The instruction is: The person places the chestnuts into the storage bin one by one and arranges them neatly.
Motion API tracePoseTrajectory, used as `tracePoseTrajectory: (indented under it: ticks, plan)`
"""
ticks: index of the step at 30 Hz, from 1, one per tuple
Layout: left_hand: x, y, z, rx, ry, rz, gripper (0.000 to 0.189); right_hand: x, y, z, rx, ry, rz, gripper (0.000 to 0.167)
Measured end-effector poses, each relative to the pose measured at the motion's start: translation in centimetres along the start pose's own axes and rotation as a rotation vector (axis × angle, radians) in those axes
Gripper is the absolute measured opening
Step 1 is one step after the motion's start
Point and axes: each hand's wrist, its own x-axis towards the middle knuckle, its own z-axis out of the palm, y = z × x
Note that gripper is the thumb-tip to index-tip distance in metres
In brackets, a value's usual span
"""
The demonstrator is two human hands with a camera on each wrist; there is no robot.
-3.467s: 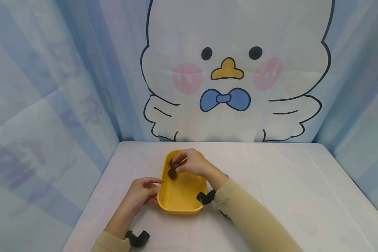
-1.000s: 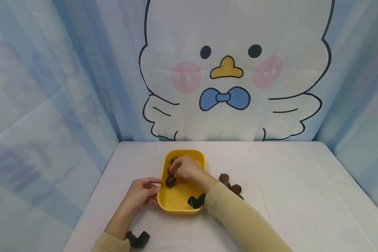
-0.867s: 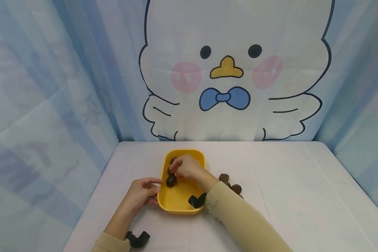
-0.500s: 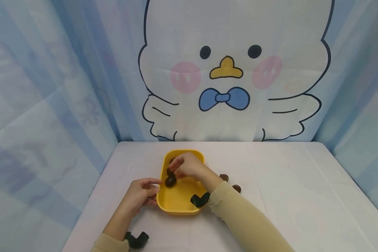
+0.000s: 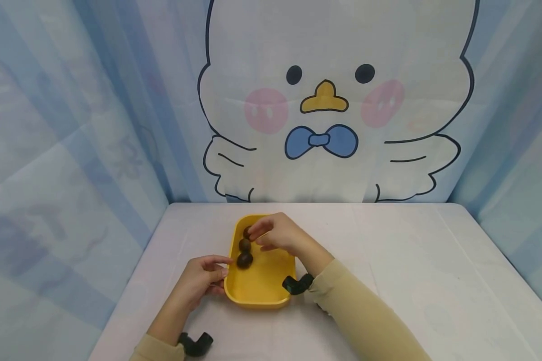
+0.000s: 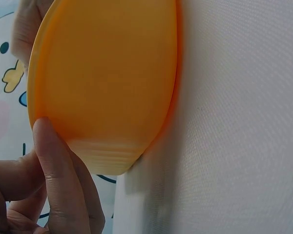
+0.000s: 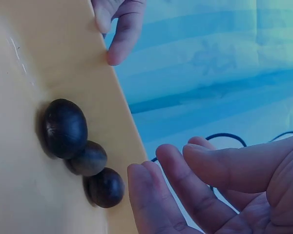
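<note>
In our tray (image 5: pixel 263 285) lie three nuts (image 5: pixel 245 245); its long axis points away from us. Our left hand (image 5: pixel 204 276), fingers relaxed, touches its side; our right hand (image 5: pixel 277 233) hovers, fingers parted.

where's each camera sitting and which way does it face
Head: worn there, facing forward and down at tray; left hand, right hand, sleeves show.
Left wrist: worn there, facing tray's outside; left hand, part of right hand.
Right wrist: worn there, facing into tray; right hand, part of left hand.
Head and right wrist share three nuts.
</note>
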Motion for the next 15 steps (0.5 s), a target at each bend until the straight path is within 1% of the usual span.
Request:
tracePoseTrajectory:
  ticks: [8, 15]
  plan:
    - [0.0, 0.1, 0.0, -0.009, -0.001, 0.006, 0.031, -1.1, 0.0, -1.4, -0.028, 0.028, -0.009, 0.028]
    - [-0.1, 0.1, 0.1, -0.009, 0.006, 0.016, 0.03, -2.1, 0.2, -2.9, -0.028, 0.069, 0.007, 0.029]
